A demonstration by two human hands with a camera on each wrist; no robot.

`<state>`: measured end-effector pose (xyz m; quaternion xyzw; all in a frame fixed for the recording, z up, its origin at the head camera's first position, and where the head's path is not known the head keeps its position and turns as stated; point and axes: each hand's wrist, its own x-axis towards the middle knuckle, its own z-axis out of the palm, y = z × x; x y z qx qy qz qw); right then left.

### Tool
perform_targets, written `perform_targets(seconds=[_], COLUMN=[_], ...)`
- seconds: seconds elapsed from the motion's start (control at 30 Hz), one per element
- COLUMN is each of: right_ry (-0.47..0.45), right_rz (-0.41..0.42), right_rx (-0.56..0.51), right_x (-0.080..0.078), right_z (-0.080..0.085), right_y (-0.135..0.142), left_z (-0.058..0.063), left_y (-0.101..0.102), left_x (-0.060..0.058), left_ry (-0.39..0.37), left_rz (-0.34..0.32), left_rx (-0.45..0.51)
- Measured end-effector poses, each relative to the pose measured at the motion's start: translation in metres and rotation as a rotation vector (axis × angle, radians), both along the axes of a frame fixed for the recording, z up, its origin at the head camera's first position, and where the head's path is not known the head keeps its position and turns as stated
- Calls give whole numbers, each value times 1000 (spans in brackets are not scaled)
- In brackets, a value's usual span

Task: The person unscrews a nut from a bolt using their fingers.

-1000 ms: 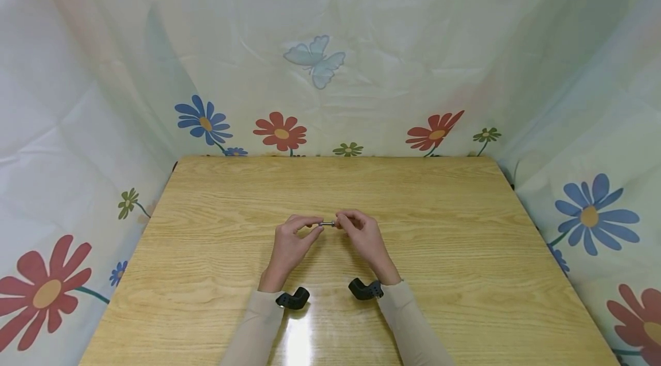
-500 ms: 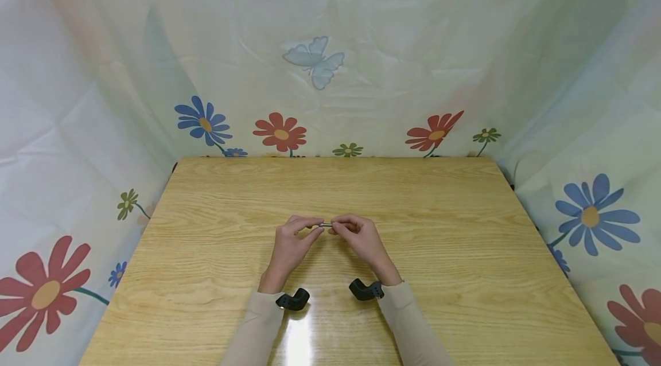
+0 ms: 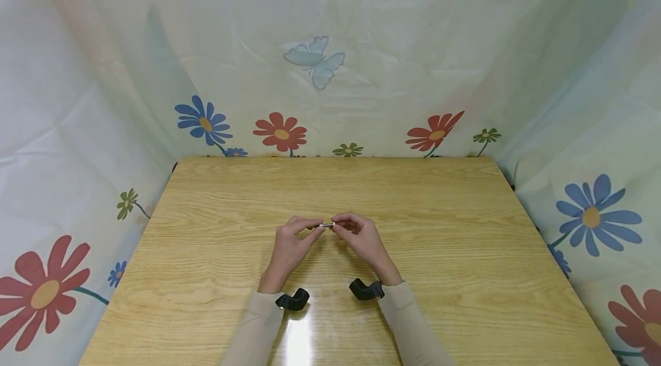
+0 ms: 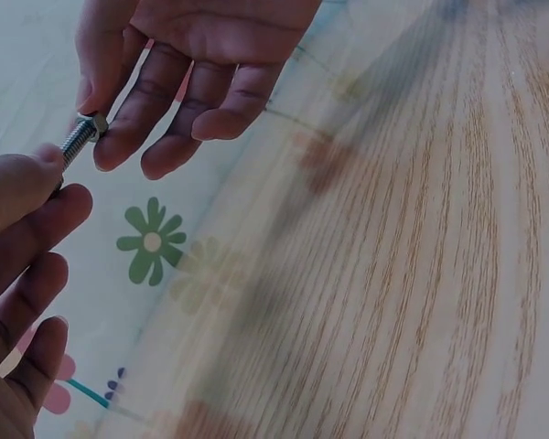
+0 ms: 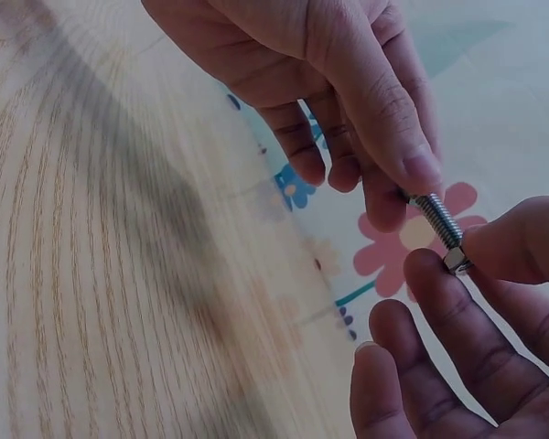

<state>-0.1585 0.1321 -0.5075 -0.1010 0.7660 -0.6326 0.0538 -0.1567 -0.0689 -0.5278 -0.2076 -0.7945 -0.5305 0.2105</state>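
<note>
A small silver threaded bolt (image 3: 327, 225) lies level between my two hands, above the wooden table. My left hand (image 3: 292, 244) pinches its left end between thumb and index finger, hiding that end. At the other end sits a hex nut (image 5: 456, 261), pinched by the thumb and fingertips of my right hand (image 3: 363, 241). Bare thread (image 4: 76, 143) shows between the two grips in both wrist views. The remaining fingers of the right hand spread below the nut in the right wrist view.
The wooden table (image 3: 206, 274) spreads around both hands. Behind and beside it hang pale curtains (image 3: 392, 56) printed with flowers and a butterfly. Each wrist wears a black camera mount, one on the left (image 3: 293, 299) and one on the right (image 3: 365, 289).
The right fingertips have shifted slightly left and closed around the nut end, after sitting a little farther right and higher. The left hand has kept its grip and place.
</note>
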Motion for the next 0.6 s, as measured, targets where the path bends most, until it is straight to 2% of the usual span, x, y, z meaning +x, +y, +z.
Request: perform_targets(seconds=[0.27,0.47,0.6], right_ry=[39,33,1], right_rz=[10,45,6], right_rx=[18,-21,-19], right_x=[0,0,-1], right_z=[0,0,-1], right_y=[1,1,0], left_z=[1,-1,-2], left_y=[0,0,0], left_x=[1,-1,-1], left_ry=[-76,-41,-19], left_rz=[-5,2,4], left_rx=[11,6,0])
